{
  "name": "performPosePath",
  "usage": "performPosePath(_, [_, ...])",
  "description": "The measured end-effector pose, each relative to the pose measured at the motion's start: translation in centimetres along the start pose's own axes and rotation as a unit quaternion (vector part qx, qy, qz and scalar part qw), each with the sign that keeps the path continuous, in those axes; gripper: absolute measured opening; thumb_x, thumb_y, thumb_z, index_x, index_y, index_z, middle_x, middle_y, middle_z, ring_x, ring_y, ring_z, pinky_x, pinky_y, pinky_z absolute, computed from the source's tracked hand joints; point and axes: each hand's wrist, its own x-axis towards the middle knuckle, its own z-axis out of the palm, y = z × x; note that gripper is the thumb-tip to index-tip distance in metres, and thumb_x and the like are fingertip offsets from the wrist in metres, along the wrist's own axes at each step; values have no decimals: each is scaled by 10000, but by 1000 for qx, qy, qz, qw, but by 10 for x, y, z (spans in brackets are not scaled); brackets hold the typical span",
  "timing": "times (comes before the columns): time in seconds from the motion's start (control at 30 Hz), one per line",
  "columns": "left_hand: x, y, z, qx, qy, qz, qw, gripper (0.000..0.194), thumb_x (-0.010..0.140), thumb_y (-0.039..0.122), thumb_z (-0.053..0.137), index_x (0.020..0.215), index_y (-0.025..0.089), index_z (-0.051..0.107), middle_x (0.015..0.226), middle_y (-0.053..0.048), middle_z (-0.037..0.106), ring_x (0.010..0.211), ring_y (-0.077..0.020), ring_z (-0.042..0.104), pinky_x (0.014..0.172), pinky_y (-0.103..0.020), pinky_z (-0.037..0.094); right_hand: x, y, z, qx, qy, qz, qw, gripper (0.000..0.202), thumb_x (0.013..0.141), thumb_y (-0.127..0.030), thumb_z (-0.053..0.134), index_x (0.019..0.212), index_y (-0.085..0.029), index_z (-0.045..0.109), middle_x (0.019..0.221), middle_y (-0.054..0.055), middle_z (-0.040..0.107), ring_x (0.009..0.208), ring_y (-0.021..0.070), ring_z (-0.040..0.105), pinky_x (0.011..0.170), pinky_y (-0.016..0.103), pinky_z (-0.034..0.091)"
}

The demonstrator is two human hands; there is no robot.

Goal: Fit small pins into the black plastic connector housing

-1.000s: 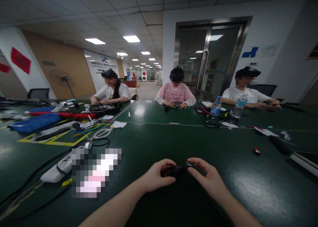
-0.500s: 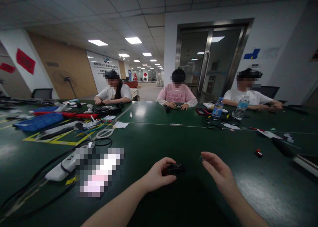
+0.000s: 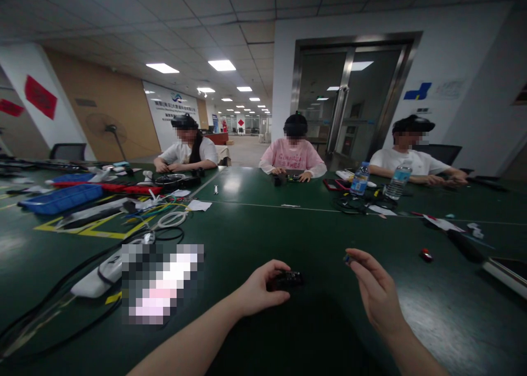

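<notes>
My left hand (image 3: 265, 288) rests on the dark green table with thumb and fingers curved round the left end of a small black device (image 3: 291, 278). The device lies low at the tabletop, its right part uncovered; its exact kind is too dark to make out. To the right, my right hand (image 3: 373, 285) is raised a little and closed in a pinch. Between its thumb and fingertips sits a tiny bluish-green piece (image 3: 347, 259), mostly hidden by the fingers. A small red and black object (image 3: 426, 255) lies farther right on the table.
Left of my arm are a white power strip (image 3: 93, 280), black cables and a blurred bright rectangle (image 3: 167, 288). A blue tray (image 3: 61, 199) stands farther left. Across the table sit three people, with water bottles (image 3: 398, 179) at the right. A flat white-edged device (image 3: 506, 277) lies far right.
My right hand has moved a little to the right, away from the black device, still pinching the tiny piece. My left hand has stayed almost in place.
</notes>
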Motion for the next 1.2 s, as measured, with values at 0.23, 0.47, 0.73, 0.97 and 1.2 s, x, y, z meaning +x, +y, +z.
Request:
performPosePath(0.23, [0, -1, -1, 2, -3, 4, 1000, 452, 728, 180, 659, 1136, 233, 471, 1074, -31, 569, 932, -183, 565, 794, -337, 451, 0, -5, 1, 60, 27, 24, 998, 241, 747, -391, 608, 941, -249, 628, 927, 46, 629, 917, 241, 571, 821, 372, 456])
performPosePath(0.47, [0, -6, -1, -5, -3, 3, 1000, 464, 726, 185, 661, 1143, 232, 464, 1082, -39, 572, 929, -185, 565, 785, -332, 448, 1, 2, 2, 52, 17, 8, 998, 287, 750, -416, 611, 969, -233, 634, 936, 56, 646, 909, 239, 581, 805, 360, 466])
performPosePath(0.73, [0, -4, -1, -17, -11, 3, 1000, 466, 726, 177, 667, 1144, 237, 471, 1105, -49, 565, 971, -204, 564, 830, -375, 447, -3, 3, 6, 50, -19, 24, 998, 325, 737, -445, 641, 993, -245, 633, 963, 61, 639, 960, 249, 563, 816, 361, 463])
performPosePath(0.97, [0, -3, 0, 5, 0, 14, 1000, 452, 721, 159, 664, 1129, 223, 482, 1055, -38, 577, 934, -190, 570, 809, -353, 448, -11, -6, 13, 21, -78, 44, 996, 344, 742, -456, 637, 1017, -250, 625, 989, 63, 642, 956, 245, 577, 815, 363, 490])
performPosePath(1.2, [2, -5, 1, 1, -4, 16, 1000, 448, 720, 150, 660, 1124, 220, 479, 1025, -32, 598, 879, -168, 580, 743, -306, 454, -18, -10, 24, -43, -141, 29, 989, 336, 752, -408, 633, 1041, -239, 613, 1011, 64, 645, 976, 240, 589, 866, 389, 485])
